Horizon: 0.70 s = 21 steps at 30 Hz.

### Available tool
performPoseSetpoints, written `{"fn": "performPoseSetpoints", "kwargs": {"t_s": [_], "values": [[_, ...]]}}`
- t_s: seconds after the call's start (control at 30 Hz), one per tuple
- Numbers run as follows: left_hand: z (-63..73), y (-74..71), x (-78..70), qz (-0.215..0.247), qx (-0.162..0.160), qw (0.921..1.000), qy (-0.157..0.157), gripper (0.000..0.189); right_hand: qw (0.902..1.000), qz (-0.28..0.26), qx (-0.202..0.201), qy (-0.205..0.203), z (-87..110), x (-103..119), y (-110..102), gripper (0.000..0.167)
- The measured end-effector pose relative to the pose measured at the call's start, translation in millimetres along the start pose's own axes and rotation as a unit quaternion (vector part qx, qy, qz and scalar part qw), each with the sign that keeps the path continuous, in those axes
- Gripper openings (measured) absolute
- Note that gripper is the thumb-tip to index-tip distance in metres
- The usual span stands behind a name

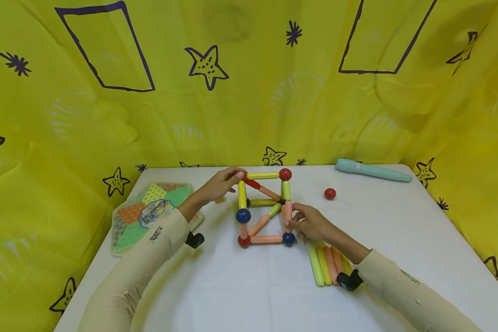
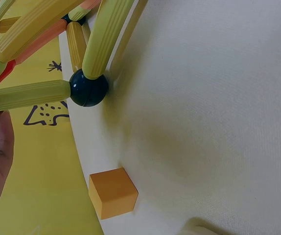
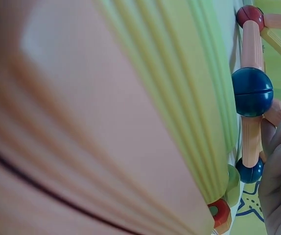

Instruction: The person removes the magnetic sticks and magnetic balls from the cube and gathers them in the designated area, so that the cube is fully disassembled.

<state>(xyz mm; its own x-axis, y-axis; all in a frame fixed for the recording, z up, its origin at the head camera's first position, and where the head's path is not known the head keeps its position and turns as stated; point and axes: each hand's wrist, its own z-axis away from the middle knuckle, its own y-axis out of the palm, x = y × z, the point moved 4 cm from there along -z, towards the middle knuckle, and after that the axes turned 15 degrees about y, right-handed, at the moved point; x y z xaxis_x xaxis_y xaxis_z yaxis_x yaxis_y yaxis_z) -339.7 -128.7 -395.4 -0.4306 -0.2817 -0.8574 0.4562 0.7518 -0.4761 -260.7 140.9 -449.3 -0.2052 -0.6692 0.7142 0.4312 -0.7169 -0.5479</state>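
Observation:
A cube-like frame of magnetic building sticks and balls (image 1: 265, 239) stands mid-table, with diagonal sticks inside it. My left hand (image 1: 222, 183) holds its upper left corner, fingertips around a red ball mostly hidden by them. A yellow stick (image 1: 242, 194) runs down from there to a blue ball (image 1: 243, 216). On the other side, my right hand (image 1: 311, 223) pinches an upright orange stick (image 1: 288, 211) above the lower right blue ball (image 1: 288, 238). In the right wrist view, the fingers of the right hand (image 3: 280, 181) are beside the frame's blue ball (image 3: 252, 92).
Several loose sticks (image 1: 327, 266) lie side by side under my right wrist. A loose red ball (image 1: 329, 193) and a mint-green wand-like object (image 1: 373, 170) are at the back right. At left lies a hexagonal box (image 1: 128, 213); an orange block (image 2: 113, 193) sits behind the left hand.

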Motion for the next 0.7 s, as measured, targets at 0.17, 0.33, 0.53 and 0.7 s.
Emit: {"fn": "performPoseSetpoints", "kwargs": {"t_s": [0.17, 0.33, 0.53, 0.7], "values": [[-0.6, -0.2, -1.5, 0.001, 0.002, 1.0, 0.004, 0.047, 1.0, -0.005, 0.0, -0.001, 2.0, 0.6, -1.4, 0.042], [-0.7, -0.2, -1.5, 0.0, 0.001, 1.0, 0.003, 0.046, 0.9999, -0.013, 0.001, -0.012, 3.1, 0.3, -1.5, 0.042], [0.0, 0.2, -2.2, 0.0, 0.001, 1.0, 0.003, 0.045, 0.9995, -0.018, 0.0, -0.024, 3.6, -1.6, 0.1, 0.038], [0.2, 0.8, -2.4, 0.0, 0.002, 1.0, 0.001, 0.045, 0.9994, -0.017, 0.0, -0.029, 4.1, -2.3, 1.1, 0.038]]}}
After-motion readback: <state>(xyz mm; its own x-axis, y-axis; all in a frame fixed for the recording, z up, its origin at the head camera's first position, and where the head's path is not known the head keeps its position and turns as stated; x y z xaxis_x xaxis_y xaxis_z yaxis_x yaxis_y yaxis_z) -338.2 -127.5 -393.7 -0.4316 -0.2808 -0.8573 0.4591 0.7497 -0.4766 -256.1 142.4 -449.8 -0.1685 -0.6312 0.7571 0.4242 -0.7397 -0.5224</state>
